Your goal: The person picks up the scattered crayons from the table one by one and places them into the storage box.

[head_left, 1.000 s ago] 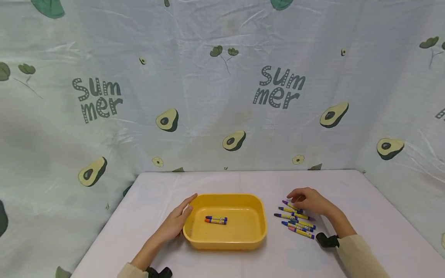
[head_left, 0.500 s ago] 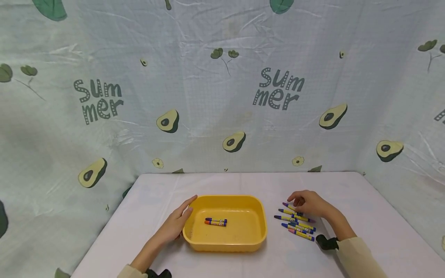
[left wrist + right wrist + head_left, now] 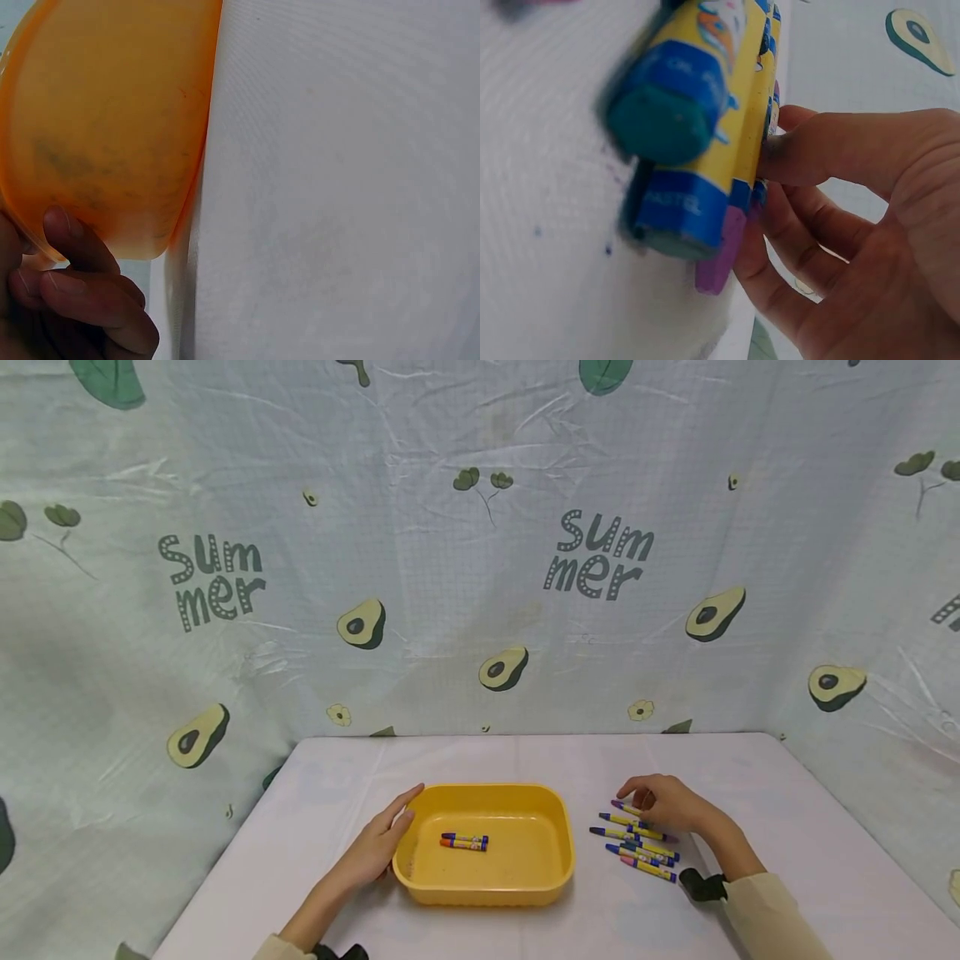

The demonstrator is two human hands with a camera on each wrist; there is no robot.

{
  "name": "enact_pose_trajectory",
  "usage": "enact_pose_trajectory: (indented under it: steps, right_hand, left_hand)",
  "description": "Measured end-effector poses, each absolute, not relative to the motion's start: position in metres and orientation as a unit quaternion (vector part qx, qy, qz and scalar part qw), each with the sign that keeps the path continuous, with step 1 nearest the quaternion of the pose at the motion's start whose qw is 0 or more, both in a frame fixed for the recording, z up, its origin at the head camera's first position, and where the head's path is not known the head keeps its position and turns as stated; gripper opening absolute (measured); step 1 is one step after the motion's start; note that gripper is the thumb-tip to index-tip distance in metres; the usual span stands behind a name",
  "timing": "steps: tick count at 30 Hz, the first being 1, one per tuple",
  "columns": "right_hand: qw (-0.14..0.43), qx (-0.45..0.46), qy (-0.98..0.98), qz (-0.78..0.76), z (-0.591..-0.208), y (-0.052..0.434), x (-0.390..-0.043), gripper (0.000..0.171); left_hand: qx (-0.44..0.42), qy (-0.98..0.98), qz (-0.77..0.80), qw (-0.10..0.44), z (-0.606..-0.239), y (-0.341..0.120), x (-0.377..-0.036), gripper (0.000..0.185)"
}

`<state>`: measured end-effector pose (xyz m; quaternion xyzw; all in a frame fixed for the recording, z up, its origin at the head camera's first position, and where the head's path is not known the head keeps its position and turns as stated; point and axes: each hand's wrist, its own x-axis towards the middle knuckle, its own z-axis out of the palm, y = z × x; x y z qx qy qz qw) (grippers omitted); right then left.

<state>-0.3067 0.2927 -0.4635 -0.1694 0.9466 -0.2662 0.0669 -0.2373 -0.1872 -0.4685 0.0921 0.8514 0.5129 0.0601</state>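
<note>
Lower centre of the head view: yellow tray on the white worktop, two crayons lying side by side on its floor. Left of it, left hand laid flat against the tray's left wall, fingers straight and together, touching the outer wall in the left wrist view, gripping nothing. Best kept there as a brace, so the tray sits firm.

Lower right, just beside the tray: loose crayons in a ragged row on the worktop. Right hand over the far end of the row, fingers curled, thumb and fingertips closing on the farthest crayon, purple-tipped; in the right wrist view pressed against a yellow-and-blue wrapper, a purple tip poking out below. Pinch seemingly made, though lift-off cannot be told. Worth pinching one crayon only, near its middle, and lifting straight up clear of its neighbours to avoid rolling them.

Farther back: avocado-print cloth reading "Summer", hung behind the worktop.
</note>
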Motion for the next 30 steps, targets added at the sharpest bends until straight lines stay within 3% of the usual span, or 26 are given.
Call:
enact_pose_trajectory:
  steps: [13,30]
  right_hand:
    - [0.067,-0.142,0.955,-0.25,-0.46,0.292,-0.305,0.04]
    - [0.029,-0.195,0.945,-0.262,-0.447,0.294,-0.3,0.044]
  left_hand:
    - [0.089,0.855,0.507,0.063,-0.468,-0.187,-0.236,0.05]
    - [0.085,0.85,0.516,0.066,-0.469,-0.187,-0.237,0.05]
